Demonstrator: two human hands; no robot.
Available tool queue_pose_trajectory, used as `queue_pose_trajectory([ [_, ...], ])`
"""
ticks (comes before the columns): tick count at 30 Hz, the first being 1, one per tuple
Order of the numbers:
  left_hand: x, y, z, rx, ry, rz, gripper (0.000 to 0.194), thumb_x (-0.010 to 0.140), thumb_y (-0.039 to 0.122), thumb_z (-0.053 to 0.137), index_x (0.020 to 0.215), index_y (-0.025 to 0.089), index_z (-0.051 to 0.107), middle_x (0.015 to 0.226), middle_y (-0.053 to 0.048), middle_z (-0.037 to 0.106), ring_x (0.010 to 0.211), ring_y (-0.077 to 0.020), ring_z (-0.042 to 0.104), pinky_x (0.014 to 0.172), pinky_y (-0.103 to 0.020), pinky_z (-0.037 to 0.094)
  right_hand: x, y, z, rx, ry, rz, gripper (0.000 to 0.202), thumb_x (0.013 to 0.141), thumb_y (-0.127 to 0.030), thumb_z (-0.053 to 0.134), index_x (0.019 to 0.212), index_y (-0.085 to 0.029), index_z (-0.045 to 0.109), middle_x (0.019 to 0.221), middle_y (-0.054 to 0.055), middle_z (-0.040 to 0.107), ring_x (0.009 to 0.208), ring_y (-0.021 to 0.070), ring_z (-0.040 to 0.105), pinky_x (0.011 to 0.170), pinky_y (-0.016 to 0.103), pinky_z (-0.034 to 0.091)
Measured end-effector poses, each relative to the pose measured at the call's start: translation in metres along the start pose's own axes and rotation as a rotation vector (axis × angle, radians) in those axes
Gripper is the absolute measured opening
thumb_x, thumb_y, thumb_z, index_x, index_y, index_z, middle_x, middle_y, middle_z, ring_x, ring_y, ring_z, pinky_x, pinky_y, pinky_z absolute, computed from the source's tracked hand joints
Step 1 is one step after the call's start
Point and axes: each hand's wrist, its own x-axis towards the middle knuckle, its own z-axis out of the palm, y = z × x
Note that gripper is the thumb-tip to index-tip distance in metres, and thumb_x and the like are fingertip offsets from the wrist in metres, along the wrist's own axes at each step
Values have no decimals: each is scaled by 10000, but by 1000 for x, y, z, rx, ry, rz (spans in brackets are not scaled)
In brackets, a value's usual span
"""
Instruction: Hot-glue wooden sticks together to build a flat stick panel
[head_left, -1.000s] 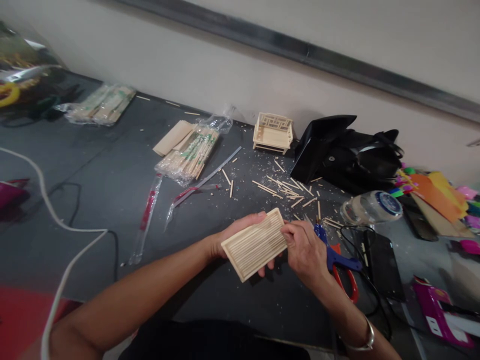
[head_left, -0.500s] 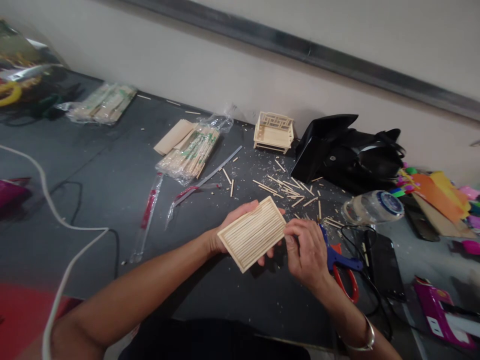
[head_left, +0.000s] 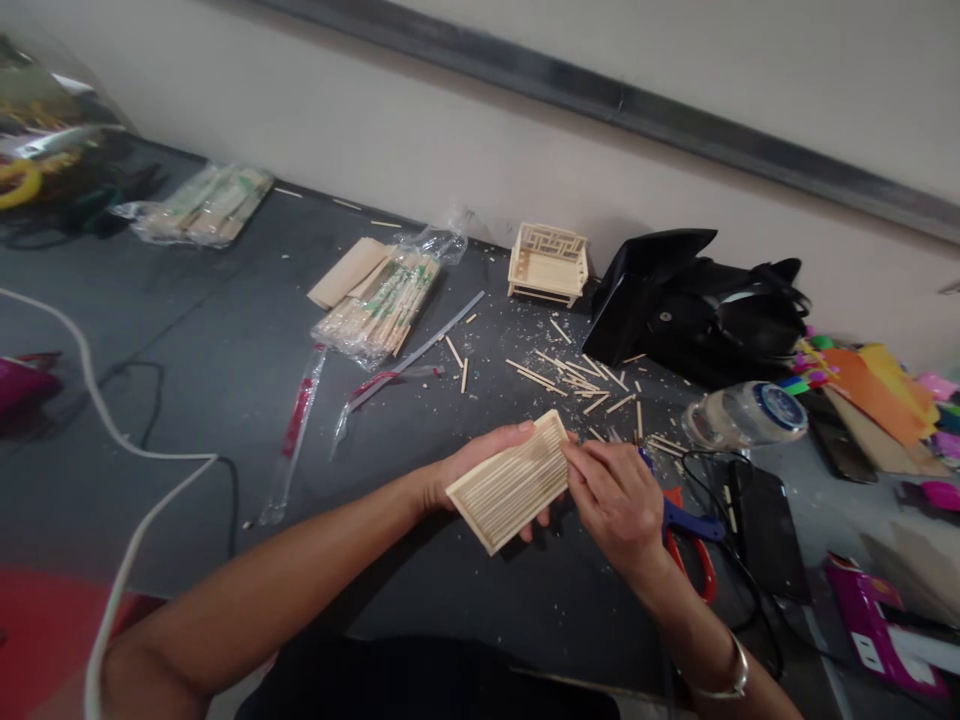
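A rectangular panel of pale wooden sticks (head_left: 511, 484), with a raised rim, is held tilted above the table. My left hand (head_left: 484, 455) grips it from behind, thumb at the upper edge and fingertips showing below. The fingers of my right hand (head_left: 616, 495) are bent together against the panel's right edge. Beyond them, many loose short sticks (head_left: 574, 372) and crumbs lie scattered. A small wooden bench-like model (head_left: 549, 264) stands near the wall.
Bagged sticks (head_left: 386, 300) lie at centre left. A black bag (head_left: 697, 310), a clear jar (head_left: 746, 414), red-handled scissors (head_left: 701, 570) and a dark phone (head_left: 772, 535) are on the right. A white cable (head_left: 112, 430) crosses the left side.
The panel has shifted slightly down and right and is tilted more. My right hand has moved a little, its fingers now closer over the panel's right edge.
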Motion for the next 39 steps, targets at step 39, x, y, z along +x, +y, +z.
queue_pose_trajectory([
  [39, -2, 13, -3, -231, -68, 93, 629, 952, 598, 384, 1479, 254, 385, 1144, -131, 680, 887, -305, 703, 741, -440, 547, 9, -9, -4, 354, 10, 123, 213, 845, -25, 516, 895, -232, 532, 713, -21, 660, 623, 116, 618, 542, 227, 484],
])
